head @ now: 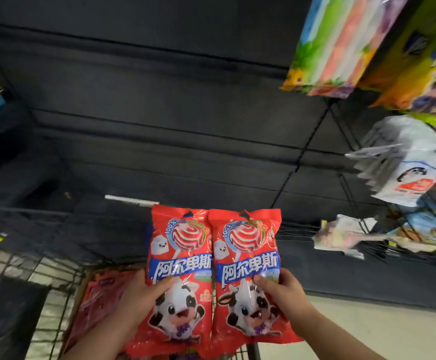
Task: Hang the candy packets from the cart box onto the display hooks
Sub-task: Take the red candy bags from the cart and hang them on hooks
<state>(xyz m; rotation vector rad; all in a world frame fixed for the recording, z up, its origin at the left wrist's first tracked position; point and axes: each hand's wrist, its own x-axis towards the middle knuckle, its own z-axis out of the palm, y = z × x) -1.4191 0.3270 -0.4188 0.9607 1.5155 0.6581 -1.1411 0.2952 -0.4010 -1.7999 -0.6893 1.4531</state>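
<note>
Two red candy packets with a cow and a lollipop printed on them are held upright side by side in front of the dark display wall. My left hand (144, 294) grips the left packet (183, 258) at its middle. My right hand (281, 289) grips the right packet (248, 261) the same way. Each packet has a hang hole at its top edge. A white-tipped display hook (128, 200) juts out just above and left of the left packet's top. Below left, the cardboard cart box (81, 294) holds more red packets (100, 300).
The wire cart (56, 281) sits at lower left. Colourful packets (341, 48) hang at upper right, with white packets (403, 165) on hooks and pale bags (346, 235) lower down to the right. The dark slatted back panel (159, 113) fills the middle. Pale floor shows at lower right.
</note>
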